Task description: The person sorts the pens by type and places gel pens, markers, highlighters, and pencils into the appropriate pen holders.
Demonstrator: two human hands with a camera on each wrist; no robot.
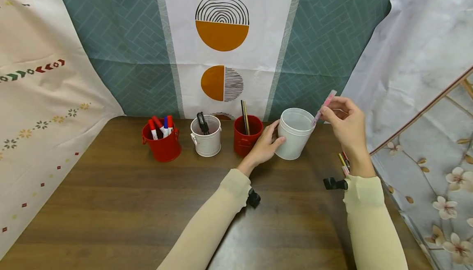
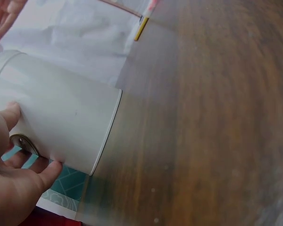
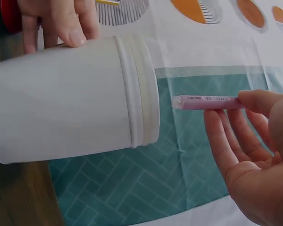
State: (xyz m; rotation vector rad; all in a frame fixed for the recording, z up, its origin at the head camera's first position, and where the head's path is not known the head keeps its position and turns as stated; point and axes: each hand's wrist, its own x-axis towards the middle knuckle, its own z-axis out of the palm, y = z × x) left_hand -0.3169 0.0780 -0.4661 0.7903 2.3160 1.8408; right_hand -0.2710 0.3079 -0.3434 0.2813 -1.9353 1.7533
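A tall white bucket [image 1: 292, 141] stands at the back of the table, right of the middle. My left hand [image 1: 263, 143] holds it from the left, thumb on the near wall and fingers at the side by its metal handle mount [image 2: 22, 142]. Above the rim's right side, my right hand [image 1: 348, 123] pinches a slim pink marker [image 1: 325, 107] between thumb and fingers. The marker slants down toward the bucket's mouth. In the right wrist view its clear end [image 3: 178, 102] is a short distance from the rim [image 3: 151, 89].
To the left stand a red bucket [image 1: 165, 148] with red and blue markers, a small white bucket [image 1: 207, 144] with black pens, and another red bucket [image 1: 242, 144] with pencils. Several pencils [image 1: 343, 161] lie beside my right wrist. Patterned cloth [image 1: 129, 48] hangs close behind.
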